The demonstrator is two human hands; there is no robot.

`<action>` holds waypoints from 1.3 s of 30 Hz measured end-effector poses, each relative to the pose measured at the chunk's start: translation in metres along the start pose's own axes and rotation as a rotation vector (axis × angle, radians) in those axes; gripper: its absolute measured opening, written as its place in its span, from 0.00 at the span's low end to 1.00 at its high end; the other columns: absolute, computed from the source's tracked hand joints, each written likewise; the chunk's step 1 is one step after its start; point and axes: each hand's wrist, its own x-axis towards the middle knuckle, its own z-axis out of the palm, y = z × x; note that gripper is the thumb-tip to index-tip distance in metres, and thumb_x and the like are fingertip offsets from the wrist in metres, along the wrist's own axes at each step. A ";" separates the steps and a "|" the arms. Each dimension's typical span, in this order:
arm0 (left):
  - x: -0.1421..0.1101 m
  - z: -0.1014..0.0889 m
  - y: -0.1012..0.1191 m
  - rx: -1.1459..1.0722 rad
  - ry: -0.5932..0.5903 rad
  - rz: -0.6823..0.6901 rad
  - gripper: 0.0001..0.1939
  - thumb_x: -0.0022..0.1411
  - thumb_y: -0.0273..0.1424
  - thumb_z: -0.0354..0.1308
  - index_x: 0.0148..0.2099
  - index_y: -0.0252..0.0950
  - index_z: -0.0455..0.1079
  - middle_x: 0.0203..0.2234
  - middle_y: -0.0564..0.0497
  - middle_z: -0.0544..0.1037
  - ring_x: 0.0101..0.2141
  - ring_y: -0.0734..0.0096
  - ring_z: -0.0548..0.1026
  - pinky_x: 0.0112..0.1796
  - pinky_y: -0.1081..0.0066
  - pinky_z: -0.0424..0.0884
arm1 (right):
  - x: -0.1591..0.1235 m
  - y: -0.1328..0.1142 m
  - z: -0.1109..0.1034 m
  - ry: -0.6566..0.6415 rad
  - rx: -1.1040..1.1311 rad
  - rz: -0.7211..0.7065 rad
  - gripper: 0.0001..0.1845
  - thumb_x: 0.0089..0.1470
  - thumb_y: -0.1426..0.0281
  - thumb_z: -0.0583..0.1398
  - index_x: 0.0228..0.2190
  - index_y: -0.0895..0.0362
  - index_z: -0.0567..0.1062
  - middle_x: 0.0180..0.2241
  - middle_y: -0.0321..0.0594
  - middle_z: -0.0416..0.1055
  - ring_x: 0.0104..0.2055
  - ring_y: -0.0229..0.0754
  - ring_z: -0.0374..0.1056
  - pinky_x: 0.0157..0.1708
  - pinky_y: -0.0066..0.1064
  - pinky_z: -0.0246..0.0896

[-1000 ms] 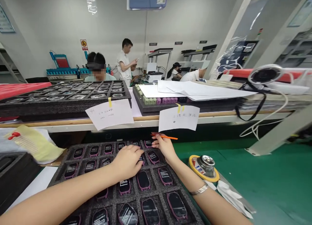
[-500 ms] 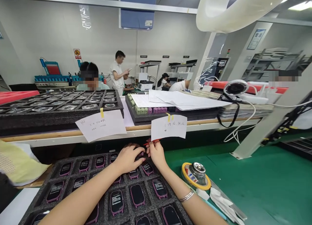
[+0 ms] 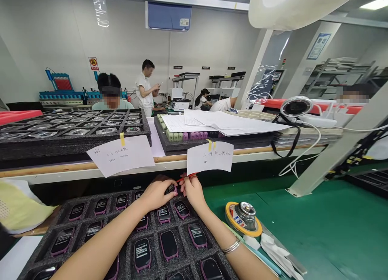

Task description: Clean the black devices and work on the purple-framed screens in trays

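We are at a bench in a white-walled workshop (image 3: 60, 37), with a seated co-worker (image 3: 110, 98) across from us and a standing co-worker (image 3: 144, 84) looking at a phone (image 3: 159, 84) further back. Ahead, a raised shelf (image 3: 60, 167) carries a foam tray of round parts (image 3: 75, 142) and a second dark tray (image 3: 169, 147) partly covered by loose paper sheets (image 3: 242, 124). Two handwritten notes (image 3: 120, 155) (image 3: 209, 158) hang from the shelf edge on yellow tape, apparently placed to face whoever sits here.

Nearer, a lower foam tray (image 3: 154, 247) lies at our end of the green bench mat (image 3: 303, 219). Its pink-rimmed dark devices (image 3: 169, 245) sit one to a pocket, screens up, probably so they cannot rub together. To the right of the tray, within easy reach, are a yellow-rimmed round holder with a metal cap (image 3: 242, 219) and a white cloth (image 3: 273, 247).

Our hands meet at the tray's far edge. The left hand (image 3: 156, 195) is narrowly curled, its fingers apparently gripping one lifted device (image 3: 170, 188), tilted just above the tray. The right hand (image 3: 194, 191), also narrow, pinches an orange pen (image 3: 188, 176) right beside that device.
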 end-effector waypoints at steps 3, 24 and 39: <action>-0.001 0.001 0.000 0.002 0.011 -0.016 0.13 0.68 0.37 0.60 0.50 0.35 0.72 0.47 0.45 0.77 0.48 0.58 0.75 0.49 0.53 0.73 | 0.000 0.001 0.000 -0.001 -0.013 -0.001 0.14 0.66 0.62 0.59 0.45 0.59 0.74 0.40 0.40 0.75 0.34 0.38 0.73 0.33 0.33 0.73; 0.001 0.011 -0.004 0.052 0.098 -0.105 0.18 0.68 0.39 0.60 0.55 0.35 0.70 0.49 0.44 0.76 0.48 0.58 0.76 0.47 0.54 0.74 | 0.002 0.003 0.002 -0.099 -0.153 -0.068 0.13 0.66 0.62 0.60 0.45 0.59 0.75 0.41 0.40 0.75 0.36 0.39 0.74 0.36 0.35 0.73; -0.040 -0.037 0.003 0.308 -0.047 -0.013 0.14 0.67 0.41 0.60 0.45 0.35 0.73 0.45 0.46 0.76 0.47 0.58 0.73 0.51 0.52 0.69 | -0.011 -0.020 0.009 -0.174 -0.110 -0.060 0.13 0.66 0.62 0.59 0.42 0.60 0.75 0.37 0.38 0.75 0.32 0.37 0.72 0.32 0.31 0.72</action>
